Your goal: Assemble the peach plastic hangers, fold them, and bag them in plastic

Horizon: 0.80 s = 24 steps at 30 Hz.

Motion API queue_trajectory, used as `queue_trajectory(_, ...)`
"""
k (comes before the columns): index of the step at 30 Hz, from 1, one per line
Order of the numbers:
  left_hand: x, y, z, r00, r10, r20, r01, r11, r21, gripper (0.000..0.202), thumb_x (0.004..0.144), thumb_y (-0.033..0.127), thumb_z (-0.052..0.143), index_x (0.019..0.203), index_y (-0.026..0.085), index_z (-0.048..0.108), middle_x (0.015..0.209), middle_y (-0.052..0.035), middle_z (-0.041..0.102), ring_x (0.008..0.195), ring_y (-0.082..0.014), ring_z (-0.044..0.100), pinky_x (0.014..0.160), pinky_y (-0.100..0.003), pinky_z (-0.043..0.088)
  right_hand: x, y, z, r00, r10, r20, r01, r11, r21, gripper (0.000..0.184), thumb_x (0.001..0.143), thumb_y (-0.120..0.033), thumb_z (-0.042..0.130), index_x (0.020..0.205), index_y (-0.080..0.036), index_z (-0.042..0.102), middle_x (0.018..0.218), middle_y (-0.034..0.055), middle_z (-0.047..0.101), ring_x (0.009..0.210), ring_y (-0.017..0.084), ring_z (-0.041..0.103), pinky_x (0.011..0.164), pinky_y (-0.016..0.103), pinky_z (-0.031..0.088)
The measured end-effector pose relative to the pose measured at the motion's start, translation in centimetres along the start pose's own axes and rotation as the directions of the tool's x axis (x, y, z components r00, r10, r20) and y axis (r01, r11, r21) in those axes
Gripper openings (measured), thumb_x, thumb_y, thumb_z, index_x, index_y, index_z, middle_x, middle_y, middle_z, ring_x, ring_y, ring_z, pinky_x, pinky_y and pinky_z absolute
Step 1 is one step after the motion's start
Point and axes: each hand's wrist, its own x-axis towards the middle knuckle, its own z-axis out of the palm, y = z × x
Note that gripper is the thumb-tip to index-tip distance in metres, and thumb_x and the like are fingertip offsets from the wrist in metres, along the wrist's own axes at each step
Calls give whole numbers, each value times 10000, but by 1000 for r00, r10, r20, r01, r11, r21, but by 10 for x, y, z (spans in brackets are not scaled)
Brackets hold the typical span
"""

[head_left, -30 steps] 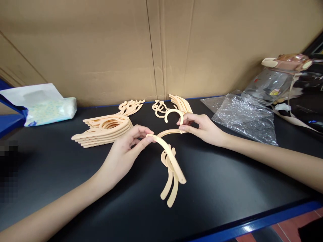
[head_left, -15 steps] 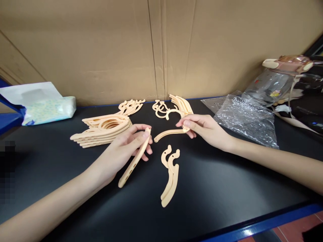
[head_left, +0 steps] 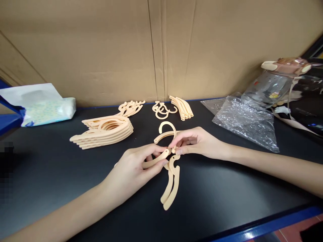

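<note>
Left hand: we see our left hand with its grip closed, thumb and fingers pinching a curved cream strip.
Right hand: our right hand has a narrow grip holding a cream hook; a curved arm reaches out behind the hook, and we cannot tell whether they are joined.
Meeting point: our fingertips come together above the middle of the black tabletop.
Beneath: two overlapping cream pieces lie toward the near edge.
Left side: a stack of cream pieces, with a tissue pack near the far left corner.
Far edge: loose hooks beside a strip bundle.
Far right corner: crinkled clear bags.
</note>
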Motion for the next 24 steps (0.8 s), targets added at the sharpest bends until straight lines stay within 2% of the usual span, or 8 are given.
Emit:
queue_trajectory(5,0,-6,-1,998,59,-2,-59,998,29,65,908,229,618,846,215,631,719,73,681,581,-67,569,484,-158,351,1,2,-1,999,40,13,-41,997,65,152,756,-148,779,903,-180,757,901,-3,723,829,104,687,811,252,561)
queue_trajectory(9,1,-9,-1,989,146,0,-146,988,45,47,931,214,602,893,211,630,800,57,683,656,-72,631,596,-163,434,3,1,-1,997,72,4,-72,992,102,141,763,-113,759,893,-168,755,868,-1,738,774,103,695,791,268,575)
queue_trajectory(13,4,-9,-2,975,223,12,-223,966,131,47,940,207,615,968,217,651,858,43,685,750,-87,652,678,-176,457,3,3,-2,999,55,-4,-54,990,133,150,773,-119,757,914,-172,755,849,-8,748,772,98,702,779,256,579)
queue_trajectory(18,5,-8,-3,968,249,-5,-246,958,150,98,936,156,608,1009,212,641,888,43,679,784,-82,646,700,-168,456,3,4,-4,999,45,-4,-44,990,131,171,753,-125,781,912,-183,755,867,-15,763,804,94,712,818,246,563)
queue_trajectory(24,4,-8,-2,976,218,9,-218,973,79,88,950,170,605,1020,223,618,924,47,681,832,-80,676,732,-159,478,4,4,-3,999,31,37,-36,991,127,146,793,-155,757,936,-179,747,864,-11,754,812,100,707,824,256,553)
